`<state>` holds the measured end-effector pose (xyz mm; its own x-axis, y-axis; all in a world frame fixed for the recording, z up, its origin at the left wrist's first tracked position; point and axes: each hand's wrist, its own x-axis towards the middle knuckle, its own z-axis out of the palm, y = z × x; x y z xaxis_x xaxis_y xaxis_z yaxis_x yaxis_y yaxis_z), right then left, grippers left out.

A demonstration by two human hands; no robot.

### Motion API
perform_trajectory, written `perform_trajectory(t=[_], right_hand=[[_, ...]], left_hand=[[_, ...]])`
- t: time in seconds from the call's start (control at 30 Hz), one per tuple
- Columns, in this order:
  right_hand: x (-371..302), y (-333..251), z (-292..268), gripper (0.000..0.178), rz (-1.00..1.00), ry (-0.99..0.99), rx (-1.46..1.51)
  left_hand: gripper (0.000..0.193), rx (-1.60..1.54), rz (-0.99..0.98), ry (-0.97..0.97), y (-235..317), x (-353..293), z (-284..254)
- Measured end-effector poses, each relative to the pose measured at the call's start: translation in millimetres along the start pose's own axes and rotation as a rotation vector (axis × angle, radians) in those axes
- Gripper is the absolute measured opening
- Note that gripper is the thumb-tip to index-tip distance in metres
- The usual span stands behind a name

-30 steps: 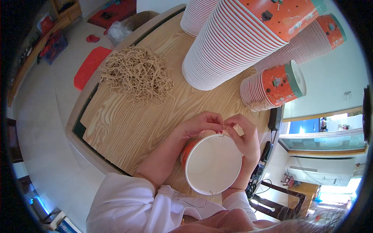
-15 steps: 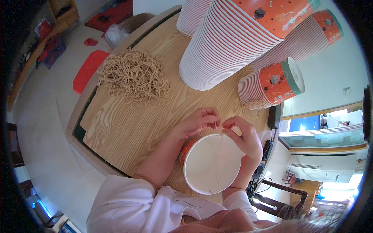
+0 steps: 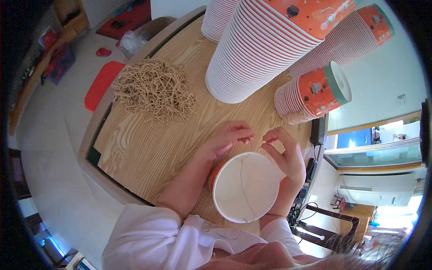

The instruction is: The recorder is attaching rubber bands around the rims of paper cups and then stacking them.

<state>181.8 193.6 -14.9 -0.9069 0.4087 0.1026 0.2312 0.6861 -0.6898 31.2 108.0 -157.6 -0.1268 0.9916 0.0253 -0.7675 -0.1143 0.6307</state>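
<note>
A paper bucket (image 3: 229, 184), white inside with an orange outer wall, rests between my forearms with its mouth turned up toward me. A thin tan string (image 3: 243, 180) hangs slack across the mouth from the far rim to the near rim. Just beyond the far rim, my left hand (image 3: 231, 136) is closed in a pinch on the string's far end. My right hand (image 3: 288, 155) is beside the far right rim, thumb and index finger apart, with nothing visible between them.
A tangled heap of tan strings (image 3: 155, 92) lies at the table's far left. Tall nested stacks of buckets (image 3: 261, 49) stand at the back, and a shorter bucket stack (image 3: 315, 92) lies tilted at the right. A black power strip (image 3: 317, 130) runs along the right edge.
My right thumb and index finger have parted and moved slightly right, away from my left fingers. The string inside the bucket has shifted left and hangs in a looser curve.
</note>
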Motion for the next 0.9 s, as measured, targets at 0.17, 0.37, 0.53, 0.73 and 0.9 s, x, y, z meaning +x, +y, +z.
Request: perform_trajectory(t=[0.17, 0.37, 0.53, 0.73, 0.9], right_hand=[[2.8, -1.6, 3.6, 0.030, -0.051, 0.152, 0.038], [4.8, 0.2, 4.2, 0.037, -0.115, 0.154, 0.127], [-4.4, -1.6, -0.4, 0.021, 0.070, 0.072, 0.163], [-15.5, 3.1, -7.4, 0.012, 0.003, 0.141, 0.140], [-21.5, -16.1, -7.8, 0.008, -0.002, 0.071, -0.028]], left_hand=[[0.013, 0.312, 0.087, 0.026, 42.7, -2.9, 21.8], [0.015, 0.895, 0.111, -0.197, 75.9, 5.5, 32.2], [0.015, 1.274, -0.014, -0.185, 94.8, -4.9, 52.3], [0.027, 1.103, 0.401, 0.308, 82.7, -50.9, 120.5], [0.044, 0.436, -0.080, 0.065, 85.3, -90.6, 133.2]])
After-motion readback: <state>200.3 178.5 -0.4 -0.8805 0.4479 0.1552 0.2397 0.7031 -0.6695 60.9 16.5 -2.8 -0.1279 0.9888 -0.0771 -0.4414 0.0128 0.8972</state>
